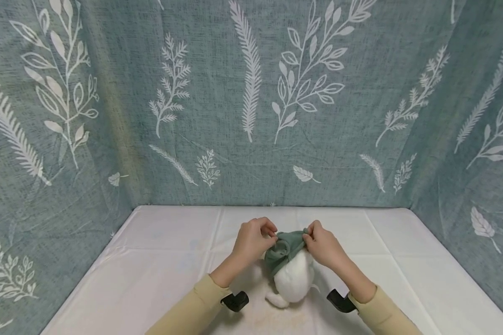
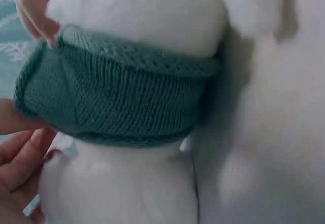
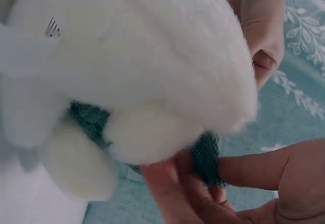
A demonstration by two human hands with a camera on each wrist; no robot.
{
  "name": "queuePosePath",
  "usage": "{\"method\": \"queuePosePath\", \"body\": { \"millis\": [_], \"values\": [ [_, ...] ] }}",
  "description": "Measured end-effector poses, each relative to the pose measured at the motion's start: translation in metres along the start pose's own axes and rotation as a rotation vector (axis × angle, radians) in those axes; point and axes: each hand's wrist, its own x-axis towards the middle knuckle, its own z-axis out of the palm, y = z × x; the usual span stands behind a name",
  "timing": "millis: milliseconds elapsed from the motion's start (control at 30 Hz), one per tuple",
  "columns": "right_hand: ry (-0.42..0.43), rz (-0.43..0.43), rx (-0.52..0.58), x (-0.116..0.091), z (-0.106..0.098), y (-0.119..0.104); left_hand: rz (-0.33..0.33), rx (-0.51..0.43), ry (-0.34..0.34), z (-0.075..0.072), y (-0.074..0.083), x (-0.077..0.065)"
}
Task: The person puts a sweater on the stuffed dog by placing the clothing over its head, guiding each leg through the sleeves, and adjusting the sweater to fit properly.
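Observation:
A white plush toy lies on the table between my hands, wearing a green knitted garment. In the left wrist view the garment wraps the plush body as a wide band with thick rolled edges. My left hand pinches the garment's edge on one side, with thumb and fingers at the knit. At the other side my right hand grips a stretched-out corner; in the right wrist view, the thumb and fingers of this hand hold the knit below the plush limbs. Part of the garment is hidden behind the toy.
A white tablecloth with fold creases covers the table. Blue-green curtains with white leaf prints stand behind it and on both sides. A white tag sticks out from the toy. Black wrist mounts sit below both hands.

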Motion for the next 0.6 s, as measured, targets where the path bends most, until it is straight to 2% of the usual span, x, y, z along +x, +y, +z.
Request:
{"method": "queuePosePath", "body": {
  "millis": [167,267,367,467,533,600],
  "values": [
    [-0.015,0.073,0.136,0.005,0.000,0.007,-0.015,-0.045,-0.097,0.000,-0.009,0.008],
    [-0.021,0.144,0.252,0.009,0.001,0.011,-0.024,-0.067,-0.124,0.000,-0.012,0.011],
    [-0.014,0.184,0.323,0.012,0.003,0.014,-0.042,-0.062,-0.105,0.000,-0.012,0.012],
    [-0.019,0.209,0.356,0.014,0.008,0.017,-0.060,-0.025,-0.052,0.002,-0.010,0.011],
    [-0.031,0.224,0.346,0.016,0.013,0.019,-0.054,0.014,-0.012,0.004,-0.009,0.010],
    [-0.050,0.232,0.304,0.017,0.017,0.021,-0.018,0.077,0.006,0.006,-0.009,0.009]
  ]
}}
